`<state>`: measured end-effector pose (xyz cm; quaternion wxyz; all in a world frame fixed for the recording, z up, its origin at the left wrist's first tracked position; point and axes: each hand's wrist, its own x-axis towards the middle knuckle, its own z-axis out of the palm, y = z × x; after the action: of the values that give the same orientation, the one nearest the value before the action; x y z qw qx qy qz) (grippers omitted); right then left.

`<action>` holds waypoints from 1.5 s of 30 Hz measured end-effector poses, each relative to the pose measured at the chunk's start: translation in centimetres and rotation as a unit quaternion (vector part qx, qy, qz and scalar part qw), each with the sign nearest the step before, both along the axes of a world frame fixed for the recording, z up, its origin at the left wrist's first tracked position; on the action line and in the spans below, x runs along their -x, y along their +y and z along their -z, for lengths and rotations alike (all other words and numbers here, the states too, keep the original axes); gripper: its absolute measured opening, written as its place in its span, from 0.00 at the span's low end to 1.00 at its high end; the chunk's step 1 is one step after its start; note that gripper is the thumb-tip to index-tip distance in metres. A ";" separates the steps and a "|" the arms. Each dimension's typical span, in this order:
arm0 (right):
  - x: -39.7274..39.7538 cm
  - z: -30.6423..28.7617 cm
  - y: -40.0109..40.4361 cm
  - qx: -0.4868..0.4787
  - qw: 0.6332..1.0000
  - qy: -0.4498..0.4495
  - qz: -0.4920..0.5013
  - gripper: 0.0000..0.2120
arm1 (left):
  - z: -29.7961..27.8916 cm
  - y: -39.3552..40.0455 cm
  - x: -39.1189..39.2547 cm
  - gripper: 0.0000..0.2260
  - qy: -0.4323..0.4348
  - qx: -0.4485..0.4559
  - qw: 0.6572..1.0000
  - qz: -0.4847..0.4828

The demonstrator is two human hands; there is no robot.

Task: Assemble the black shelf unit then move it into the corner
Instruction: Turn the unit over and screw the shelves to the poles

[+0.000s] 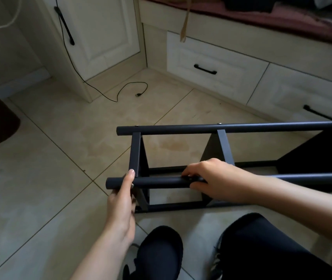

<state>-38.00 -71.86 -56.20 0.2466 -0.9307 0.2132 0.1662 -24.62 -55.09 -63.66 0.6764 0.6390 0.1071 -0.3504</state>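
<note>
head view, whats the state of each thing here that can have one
black metal shelf unit: lying on its side on the floor tiles
left hand: gripping the near round post by its end
right hand: fingers curled round the same post, further along
cream drawers with black handles: shut
cream cabinet door: shut
black usb cable: loose end unplugged on floor

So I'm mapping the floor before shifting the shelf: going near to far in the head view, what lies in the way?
Black shoe → near round black post of the shelf frame → far round black post → loose black cable end → cream drawer front.
</note>
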 end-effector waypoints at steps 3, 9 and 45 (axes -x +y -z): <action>0.0 0.3 0.2 0.006 1.000 -0.013 0.002 0.14 | -0.1 -0.4 0.6 0.21 0.012 0.001 1.000 0.010; 0.1 0.2 -0.4 0.025 0.999 -0.031 0.010 0.13 | -0.9 -1.4 0.2 0.15 -0.005 -0.007 1.000 0.011; 6.7 -14.9 -0.9 -0.066 0.857 -0.444 0.254 0.11 | -31.6 -13.0 3.8 0.09 -0.489 0.084 0.851 0.174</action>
<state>-44.73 -72.73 -41.34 0.4095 -0.8010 0.2982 -0.3191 -28.37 -68.11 -32.01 0.6201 0.6768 -0.3805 -0.1126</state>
